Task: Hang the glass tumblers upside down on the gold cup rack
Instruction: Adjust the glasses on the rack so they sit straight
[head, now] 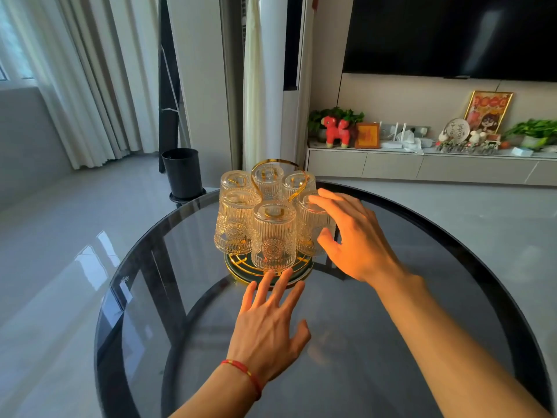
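The gold cup rack (241, 268) stands on the round dark glass table (422, 267), its looped handle (281, 162) rising in the middle. Several ribbed glass tumblers hang upside down on it; the front tumbler (273, 236) is nearest me. My right hand (355, 236) is at the right-hand tumbler (310, 227), fingers spread over its upturned base and thumb near its side, not closed around it. My left hand (271, 324) hovers flat over the table just in front of the rack's base, fingers apart, holding nothing.
A black bin (182, 171) stands on the floor behind the table. Beyond it are curtains, a TV on the wall and a low cabinet (422, 165) with ornaments and plants. The table edge curves close on the left.
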